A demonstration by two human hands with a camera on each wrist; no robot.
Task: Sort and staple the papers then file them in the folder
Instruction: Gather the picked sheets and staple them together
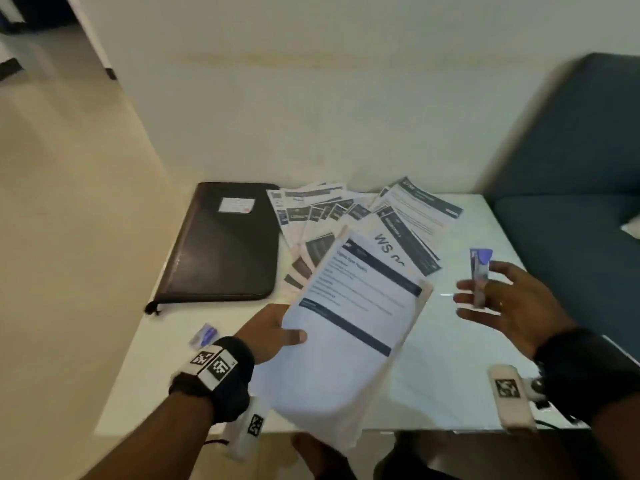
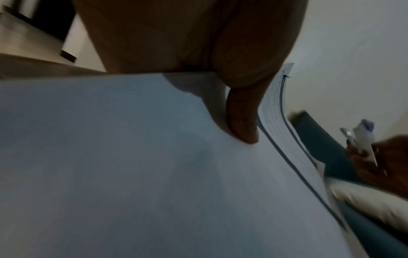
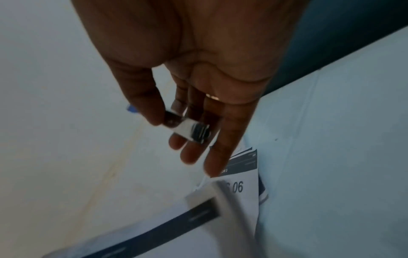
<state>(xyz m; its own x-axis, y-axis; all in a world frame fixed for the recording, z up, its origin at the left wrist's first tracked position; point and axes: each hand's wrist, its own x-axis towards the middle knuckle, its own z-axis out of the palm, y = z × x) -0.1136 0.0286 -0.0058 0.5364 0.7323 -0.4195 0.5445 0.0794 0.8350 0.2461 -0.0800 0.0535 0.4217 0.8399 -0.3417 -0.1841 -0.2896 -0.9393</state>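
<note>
My left hand (image 1: 277,332) grips a stack of printed papers (image 1: 349,323) by its left edge and holds it tilted above the table; the thumb (image 2: 241,122) presses on the top sheet. My right hand (image 1: 502,303) hovers to the right of the stack and pinches a small metal stapler with a blue tip (image 1: 479,273) between thumb and fingers. The stapler (image 3: 187,127) lies across the fingers in the right wrist view. More printed sheets (image 1: 353,220) are fanned out on the table behind the stack. A closed dark zip folder (image 1: 225,247) lies at the table's far left.
A white glass-topped table (image 1: 450,368) stands against a cream wall. A small blue and white box (image 1: 204,336) sits near the table's left front edge. A dark blue sofa (image 1: 571,188) borders the right side. My knees show below the front edge.
</note>
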